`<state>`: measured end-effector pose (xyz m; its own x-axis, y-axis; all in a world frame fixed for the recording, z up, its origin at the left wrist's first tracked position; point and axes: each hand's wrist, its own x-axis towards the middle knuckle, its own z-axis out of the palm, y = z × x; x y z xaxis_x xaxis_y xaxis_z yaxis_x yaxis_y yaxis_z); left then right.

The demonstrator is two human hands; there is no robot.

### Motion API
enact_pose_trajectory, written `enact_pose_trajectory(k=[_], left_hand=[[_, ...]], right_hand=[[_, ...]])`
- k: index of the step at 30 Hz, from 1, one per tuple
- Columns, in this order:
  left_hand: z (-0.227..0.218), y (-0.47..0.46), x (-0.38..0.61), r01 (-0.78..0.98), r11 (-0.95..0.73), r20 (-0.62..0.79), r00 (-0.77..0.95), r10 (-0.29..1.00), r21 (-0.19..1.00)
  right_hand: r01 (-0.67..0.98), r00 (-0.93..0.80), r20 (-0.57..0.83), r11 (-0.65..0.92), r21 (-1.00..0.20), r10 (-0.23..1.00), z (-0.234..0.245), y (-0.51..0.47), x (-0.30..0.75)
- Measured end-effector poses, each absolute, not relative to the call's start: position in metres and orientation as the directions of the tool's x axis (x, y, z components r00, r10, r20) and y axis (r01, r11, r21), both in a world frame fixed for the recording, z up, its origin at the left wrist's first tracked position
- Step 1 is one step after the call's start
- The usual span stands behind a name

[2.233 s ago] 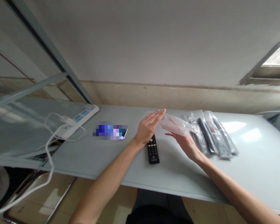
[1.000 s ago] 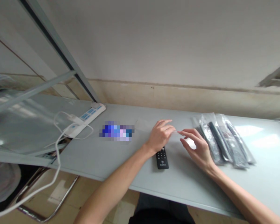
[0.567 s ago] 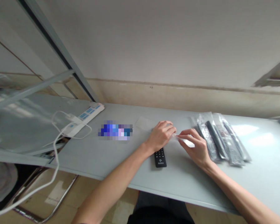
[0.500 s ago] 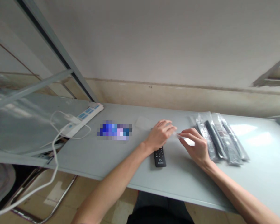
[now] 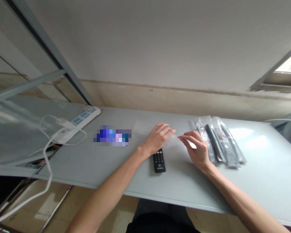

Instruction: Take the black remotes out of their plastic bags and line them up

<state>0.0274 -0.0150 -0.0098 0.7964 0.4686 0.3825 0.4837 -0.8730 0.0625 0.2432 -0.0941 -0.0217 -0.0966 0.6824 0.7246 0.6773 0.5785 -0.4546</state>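
A black remote control (image 5: 159, 161) lies on the grey table with its number keys facing up; its upper end is under my left hand (image 5: 160, 138). A thin clear plastic bag (image 5: 140, 127) spreads flat beneath and beyond that hand. At its right end, the plastic shows between my two hands. My left fingers are bent and together at the plastic, with the thumb hidden. Thumb and forefinger of my right hand (image 5: 196, 147) pinch the plastic edge, just right of my left fingertips.
Several remote controls in clear bags (image 5: 218, 142) lie side by side to the right. A phone with a blurred-out screen (image 5: 113, 136) rests left of my hands. Further left are a white power strip (image 5: 77, 124) and its cable (image 5: 48, 161). A wall (image 5: 150, 97) runs along the back.
The whole view has shifted slightly, so things appear further left. Both hands stay close together at the plastic, and the remote control remains on the table.
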Motion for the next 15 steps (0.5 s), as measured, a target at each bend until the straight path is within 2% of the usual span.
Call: enact_pose_trajectory(k=[4, 9, 11, 15], left_hand=[[-0.010, -0.015, 0.026, 0.483, -0.875, 0.365, 0.819, 0.443, -0.022], [-0.008, -0.018, 0.027, 0.458, -0.889, 0.335, 0.842, 0.424, -0.027], [-0.006, -0.019, 0.028, 0.456, -0.890, 0.342, 0.834, 0.433, 0.013], [-0.004, -0.019, 0.028, 0.495, -0.852, 0.360, 0.773, 0.522, 0.171]], right_hand=[[0.700, -0.156, 0.763, 0.616, -0.362, 0.627, -0.018, -0.098, 0.242], [0.680, -0.252, 0.816, 0.695, -0.233, 0.520, -0.011, -0.104, 0.239], [0.688, -0.215, 0.824, 0.680, -0.253, 0.524, -0.010, -0.105, 0.240], [0.696, -0.011, 0.837, 0.605, -0.386, 0.547, -0.007, -0.104, 0.244]])
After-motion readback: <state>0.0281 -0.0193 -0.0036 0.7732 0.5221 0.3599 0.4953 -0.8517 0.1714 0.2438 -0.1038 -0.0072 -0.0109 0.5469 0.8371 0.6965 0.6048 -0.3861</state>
